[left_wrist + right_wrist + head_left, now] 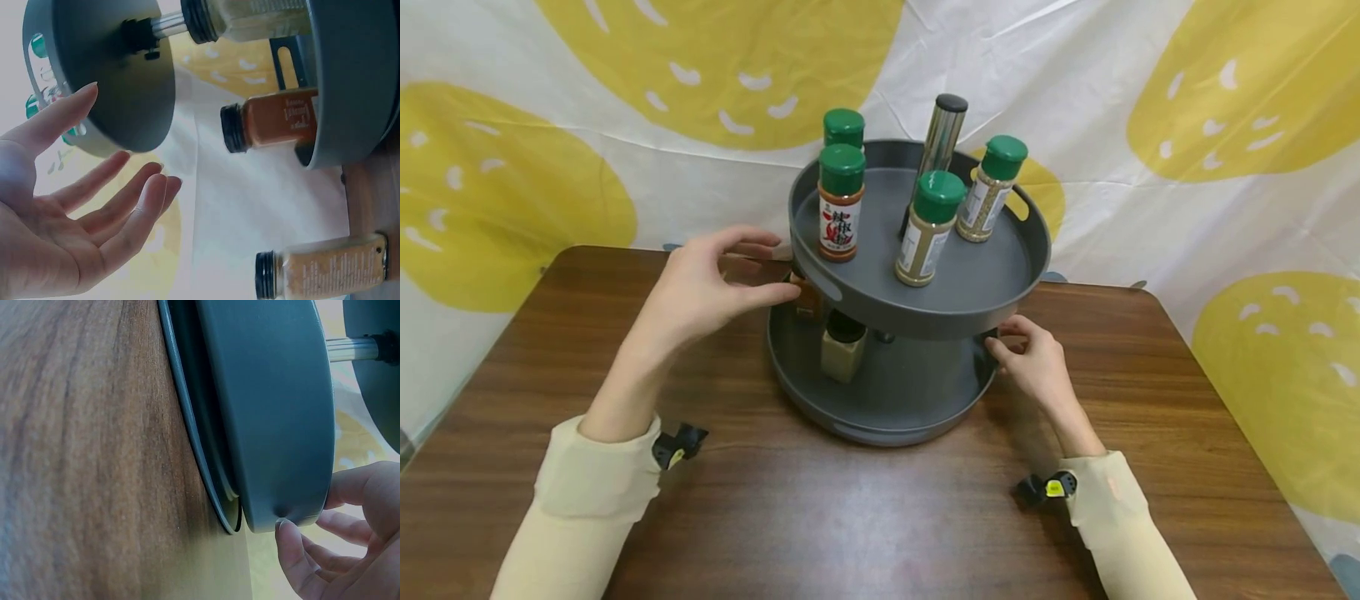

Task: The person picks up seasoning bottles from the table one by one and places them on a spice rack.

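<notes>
A grey two-tier turntable rack stands on the table, its upper tray point(880, 179) above its lower tray point(917, 400). My right hand point(1033, 358) pinches the lower tray's rim at the right, thumb on the outer wall point(275, 425). To the left of the rack, my left hand point(700, 287) is spread, holding nothing point(81, 225). Its thumb is near a reddish-brown spice jar point(281, 119) with a black cap, which stands in the lower tray. Beside it is a pale-green-brown jar point(842, 354). A tan spice jar point(331, 269) stands on the table beyond my left hand.
Several green-capped shakers stand on the upper tray, among them a red-labelled one point(840, 212), a beige one point(927, 237) and a speckled one point(988, 196). The rack's metal post point(942, 137) rises through it. A patterned cloth point(700, 183) hangs behind the wooden table point(737, 517).
</notes>
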### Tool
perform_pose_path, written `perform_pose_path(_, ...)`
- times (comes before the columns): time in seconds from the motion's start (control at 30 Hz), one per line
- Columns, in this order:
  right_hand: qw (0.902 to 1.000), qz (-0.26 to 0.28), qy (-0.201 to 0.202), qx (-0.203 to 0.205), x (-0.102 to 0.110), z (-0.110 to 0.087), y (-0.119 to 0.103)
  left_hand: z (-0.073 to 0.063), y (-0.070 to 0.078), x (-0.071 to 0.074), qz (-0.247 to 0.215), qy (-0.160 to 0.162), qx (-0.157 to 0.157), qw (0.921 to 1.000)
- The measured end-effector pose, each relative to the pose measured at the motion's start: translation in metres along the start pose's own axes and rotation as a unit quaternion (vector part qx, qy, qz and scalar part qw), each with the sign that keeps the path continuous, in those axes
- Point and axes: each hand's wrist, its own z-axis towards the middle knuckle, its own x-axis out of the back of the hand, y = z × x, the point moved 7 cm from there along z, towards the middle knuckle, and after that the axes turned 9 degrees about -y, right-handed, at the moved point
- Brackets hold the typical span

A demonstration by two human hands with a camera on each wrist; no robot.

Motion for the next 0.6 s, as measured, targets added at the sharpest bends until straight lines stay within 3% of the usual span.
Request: perform_pose_path(0.6,1.0,-0.004,0.002,0.004,0.0,0.0,0.0,-0.014,-0.016,0.051,0.003,0.103,0.042,0.9938)
